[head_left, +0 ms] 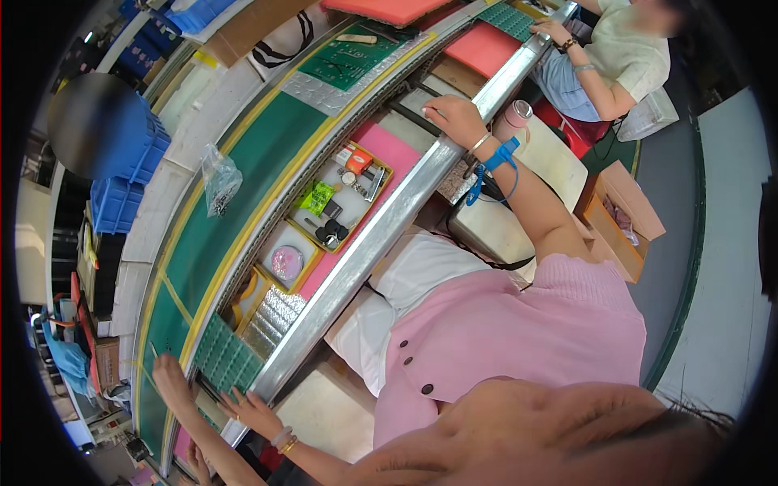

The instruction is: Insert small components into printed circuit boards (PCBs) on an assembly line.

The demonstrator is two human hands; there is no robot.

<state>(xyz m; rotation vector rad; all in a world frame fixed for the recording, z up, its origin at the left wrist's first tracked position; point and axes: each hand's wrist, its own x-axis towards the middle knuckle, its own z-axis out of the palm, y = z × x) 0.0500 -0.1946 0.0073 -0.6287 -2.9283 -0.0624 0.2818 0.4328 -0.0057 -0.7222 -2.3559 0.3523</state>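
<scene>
My right hand (458,120) reaches over the metal rail (369,251), its fingers apart and loosely bent, with nothing visible in them. A blue wrist strap (501,154) with a coiled cord circles that wrist. At lower left my left hand (253,411), with bracelets at the wrist, lies with spread fingers at the rail beside a green ridged mat (228,354). Between my hands sits a yellow-edged tray (344,215) with a watch, a green packet, a red-and-white box and small black items. A pink round object (287,263) lies in a smaller tray.
A green conveyor belt (263,166) curves beyond the rail, carrying a plastic bag (220,180) of small parts and a green board (344,61). Another person's hand (170,379) works at lower left. A seated person (620,61) is at upper right. A cardboard box (620,219) stands behind.
</scene>
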